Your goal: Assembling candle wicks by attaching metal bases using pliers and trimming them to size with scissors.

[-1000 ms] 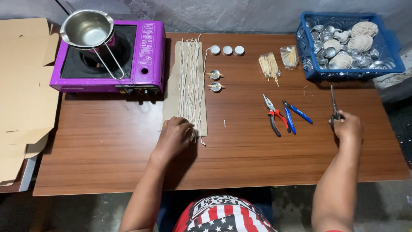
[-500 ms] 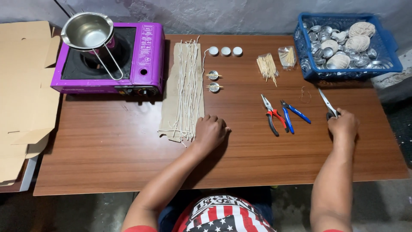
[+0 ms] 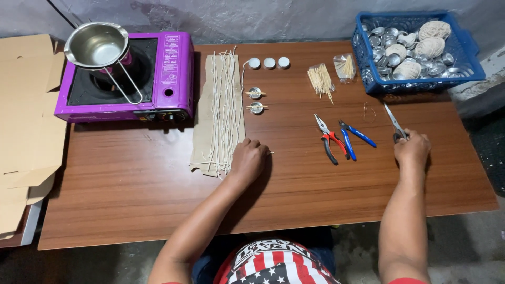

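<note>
My left hand rests on the brown table, fingers curled, at the right edge of a cardboard strip covered with several white wicks. A thin wick seems pinched in it, sticking out to the right. My right hand grips the handles of grey scissors, blades pointing away toward the blue basket. Two small metal cups with sticks across them lie beyond my left hand.
A purple portable stove with a steel pot stands at the back left. Three tealight cups, a toothpick pile, red-handled pliers and blue-handled pliers lie mid-table. The basket holds metal cups and twine balls. Flat cardboard lies left.
My left hand has slid right, from the near end of the wick strip to just past its right edge. My right hand has turned the scissors so the blades angle left.
</note>
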